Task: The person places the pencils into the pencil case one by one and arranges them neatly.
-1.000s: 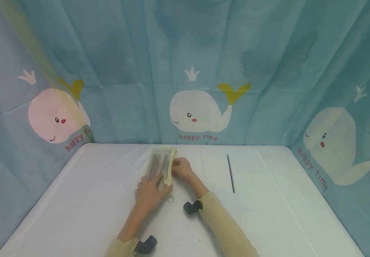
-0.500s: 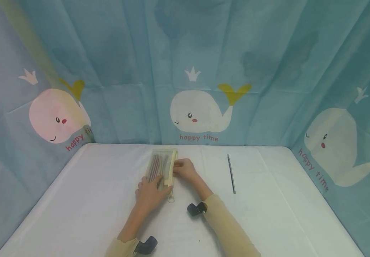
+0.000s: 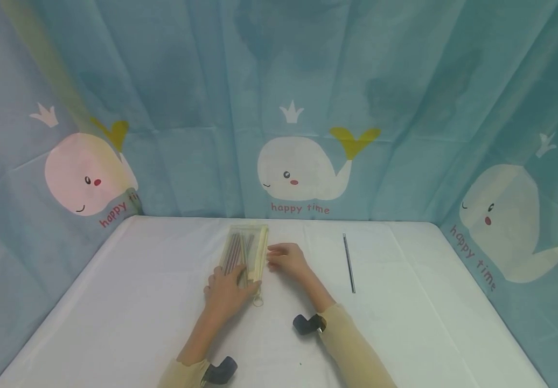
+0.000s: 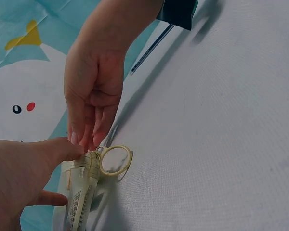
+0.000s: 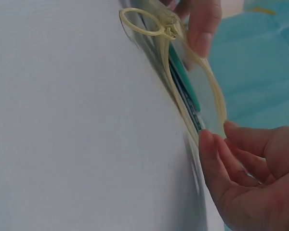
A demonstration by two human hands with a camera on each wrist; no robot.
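A see-through pencil case (image 3: 253,245) with a pale yellow zipper edge lies on the table, slender stick-like items showing inside. My left hand (image 3: 225,292) holds its near end, thumb by the zipper corner and fingers across the other side. Off that corner hangs a yellow ring pull (image 5: 139,21). My right hand (image 3: 290,261) is at the zipper side, thumb and fingers spread apart. In the right wrist view the zipper edges part, and a teal item (image 5: 183,77) shows between them. That view puts my right fingertips at the far end of the gap; firm contact is unclear.
A thin dark stick (image 3: 349,264), perhaps a pen or pencil, lies to the right on the white table (image 3: 414,302). Behind stands a blue curtain (image 3: 187,172) with printed whales, reaching the table's back edge.
My right hand has drawn back a little to the right from the zipper edge, its fingers loosening. The left hand stays in place on the pencil case.
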